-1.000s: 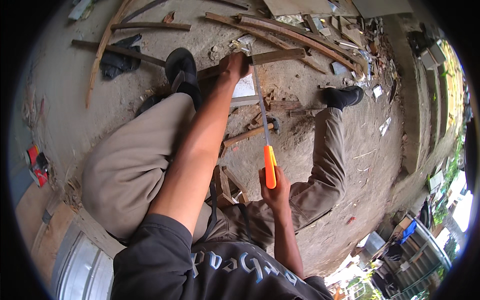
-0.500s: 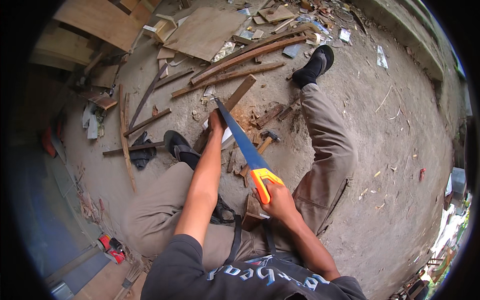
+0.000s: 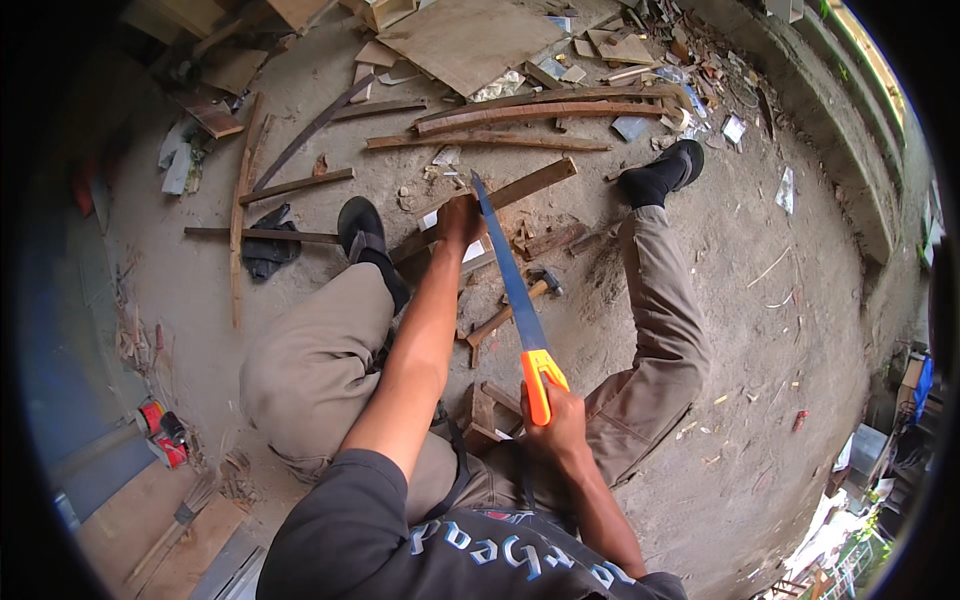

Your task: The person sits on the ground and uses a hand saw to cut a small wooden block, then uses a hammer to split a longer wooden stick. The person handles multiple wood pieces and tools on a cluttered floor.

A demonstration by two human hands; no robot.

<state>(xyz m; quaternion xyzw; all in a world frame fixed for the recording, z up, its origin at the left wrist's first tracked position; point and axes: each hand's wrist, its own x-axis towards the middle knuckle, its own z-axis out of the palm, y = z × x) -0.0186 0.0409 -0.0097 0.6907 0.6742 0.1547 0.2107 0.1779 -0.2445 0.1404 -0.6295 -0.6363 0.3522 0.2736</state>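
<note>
While the left hand seemingly presses a wooden strip, right hand fingers clamp the saw.

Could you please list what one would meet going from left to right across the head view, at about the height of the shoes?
Dark cloth → left shoe → left hand pressing on the wooden strip → blue saw blade → hammer → right shoe.

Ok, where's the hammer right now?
In the head view, the hammer lies on the dirt between the person's legs, just right of the saw blade, untouched by either hand.
</note>
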